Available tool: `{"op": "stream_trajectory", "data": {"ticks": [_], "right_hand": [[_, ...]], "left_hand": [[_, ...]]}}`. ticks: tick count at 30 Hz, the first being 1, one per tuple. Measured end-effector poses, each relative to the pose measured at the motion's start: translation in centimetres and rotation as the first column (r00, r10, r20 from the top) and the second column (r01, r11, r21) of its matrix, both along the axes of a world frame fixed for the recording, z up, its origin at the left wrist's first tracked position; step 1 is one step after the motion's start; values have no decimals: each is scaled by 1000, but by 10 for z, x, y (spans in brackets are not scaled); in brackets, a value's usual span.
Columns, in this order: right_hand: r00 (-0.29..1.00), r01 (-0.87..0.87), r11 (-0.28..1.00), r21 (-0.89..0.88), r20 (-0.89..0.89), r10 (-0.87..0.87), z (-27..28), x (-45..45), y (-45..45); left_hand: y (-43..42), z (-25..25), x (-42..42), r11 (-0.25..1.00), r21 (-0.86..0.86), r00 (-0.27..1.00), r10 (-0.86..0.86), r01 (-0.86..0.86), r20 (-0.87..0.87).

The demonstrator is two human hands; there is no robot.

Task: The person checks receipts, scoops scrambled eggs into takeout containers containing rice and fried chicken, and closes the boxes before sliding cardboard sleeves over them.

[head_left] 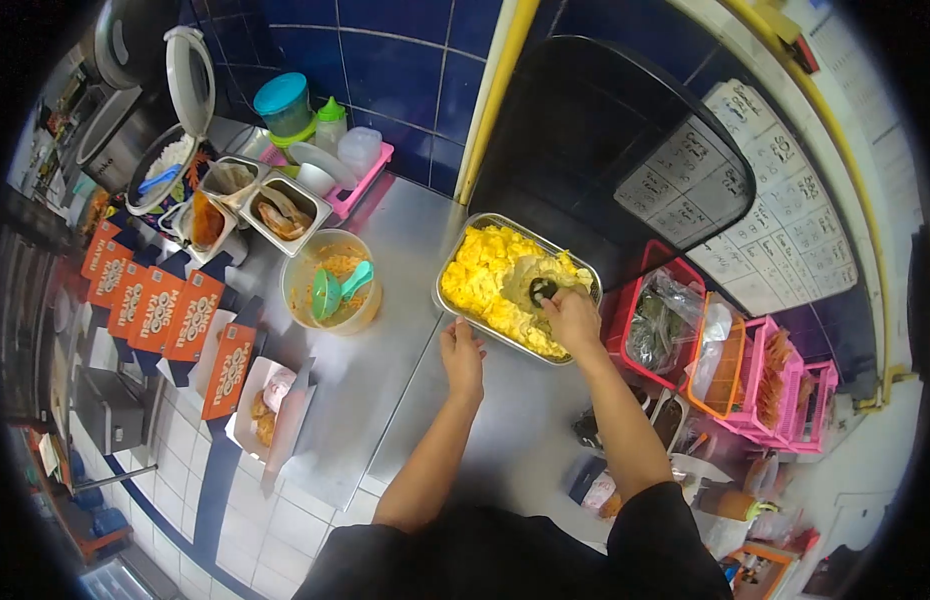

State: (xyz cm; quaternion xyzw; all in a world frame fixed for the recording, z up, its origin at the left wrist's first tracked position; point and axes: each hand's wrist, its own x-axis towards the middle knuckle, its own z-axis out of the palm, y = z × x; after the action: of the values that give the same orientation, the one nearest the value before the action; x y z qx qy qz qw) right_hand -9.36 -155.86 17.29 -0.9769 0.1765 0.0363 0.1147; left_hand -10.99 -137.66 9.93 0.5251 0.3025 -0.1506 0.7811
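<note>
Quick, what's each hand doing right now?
Left hand: loosely open, fingertips at the tray's near edge.
Right hand: closed on a small dark round object, over the yellow food.

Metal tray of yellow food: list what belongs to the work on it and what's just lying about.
In use: metal tray, yellow food, dark round utensil in the right hand, left hand at the rim.

Apparently just lying about: orange printed boxes, tub with green spoon, red basket, squeeze bottle.

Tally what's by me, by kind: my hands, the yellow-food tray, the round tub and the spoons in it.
Hands: 2 (left hand, right hand)
Tray: 1
Tub: 1
Spoons: 2 (green spoon, teal spoon)
Total: 6
</note>
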Motion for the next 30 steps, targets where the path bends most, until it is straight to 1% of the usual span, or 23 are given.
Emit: {"op": "stream_trajectory", "data": {"ticks": [2, 3, 6, 7, 10, 11, 12, 14, 17, 20, 21, 24, 25, 27, 28, 29, 30], "right_hand": [[990, -78, 993, -93, 111, 88, -8, 4, 3], [974, -149, 966, -213, 134, 180, -16, 6, 3], [859, -358, 811, -463, 178, 480, -34, 21, -5], [838, -402, 746, -531, 115, 533, -39, 24, -7], [745, -534, 678, -505, 97, 660, -49, 30, -13], [749, -568, 673, -474, 41, 661, -44, 29, -9], [742, -593, 675, -438, 26, 669, -42, 29, -10], [724, -639, 673, -373, 3, 689, -36, 32, -17], [684, -728, 651, -215, -162, 712, -24, 36, -30], [631, -774, 624, -107, -216, 745, -18, 37, -37], [636, -765, 640, -71, -240, 733, -11, 35, -38], [683, -653, 748, 120, -334, 650, 8, 32, -44], [726, -572, 787, 231, -303, 617, 6, 30, -49], [809, -383, 808, 448, -260, 528, -7, 24, -65], [853, -217, 805, 551, -293, 431, -16, 20, -70], [881, -45, 768, 639, -337, 331, -21, 17, -70], [891, 128, 695, 707, -389, 232, -25, 13, -72]], "left_hand": [[0, -3, 5, 1000, 9, 999, 5, -6, 45], [-1, -3, 6, 1000, 14, 999, 2, -3, 49], [-7, -11, 12, 999, 40, 996, -22, 18, 86], [-7, -15, 12, 998, 52, 994, -37, 32, 101], [-3, -14, 15, 995, 70, 989, -77, 68, 128], [-2, -16, 16, 993, 80, 987, -99, 90, 128], [-1, -16, 16, 989, 90, 984, -125, 114, 130], [0, -16, 17, 989, 82, 981, -133, 122, 142], [0, -14, 16, 991, 73, 979, -127, 116, 163], [-1, -10, 17, 991, 84, 979, -120, 107, 168], [-1, -10, 16, 990, 94, 980, -117, 103, 160], [0, -11, 16, 994, 69, 983, -99, 89, 153], [0, -11, 16, 994, 63, 982, -98, 89, 160], [0, -11, 15, 994, 51, 980, -102, 95, 172], [-1, -12, 15, 995, 47, 981, -97, 91, 168], [-1, -13, 15, 995, 45, 982, -95, 89, 166], [0, -14, 15, 995, 45, 982, -96, 90, 164]]}}
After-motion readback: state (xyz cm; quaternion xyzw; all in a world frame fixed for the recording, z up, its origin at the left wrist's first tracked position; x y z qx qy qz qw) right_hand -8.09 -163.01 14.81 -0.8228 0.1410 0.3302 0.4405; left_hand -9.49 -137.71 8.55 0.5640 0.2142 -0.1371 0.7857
